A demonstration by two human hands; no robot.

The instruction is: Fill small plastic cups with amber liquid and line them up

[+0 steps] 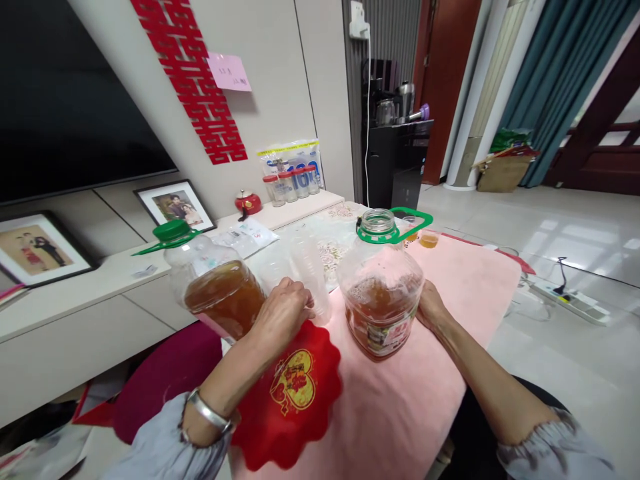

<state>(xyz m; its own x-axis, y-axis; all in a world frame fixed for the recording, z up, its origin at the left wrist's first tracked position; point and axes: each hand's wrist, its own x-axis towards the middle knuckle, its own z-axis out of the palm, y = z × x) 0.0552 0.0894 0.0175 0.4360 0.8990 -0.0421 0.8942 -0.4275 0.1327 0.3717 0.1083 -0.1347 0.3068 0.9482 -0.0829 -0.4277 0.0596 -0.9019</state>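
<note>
My left hand [286,305] has its fingers curled around the near end of a stack of clear plastic cups [306,263]. Left of it stands a large clear jug [225,293] with a green cap, part full of brown liquid. A red scalloped plate [295,393] with a gold heart lies below that hand. On the right, my right hand [429,305] is against the side of an open jug [383,300] with a green ring handle and brown liquid inside. The jug hides most of that hand's fingers.
A pink cloth [390,413] covers the table. Small cups of amber liquid [429,240] stand behind the open jug. Red-lidded glass jars [293,185] and picture frames [176,205] line the cabinet. A power strip [570,300] lies on the floor at right.
</note>
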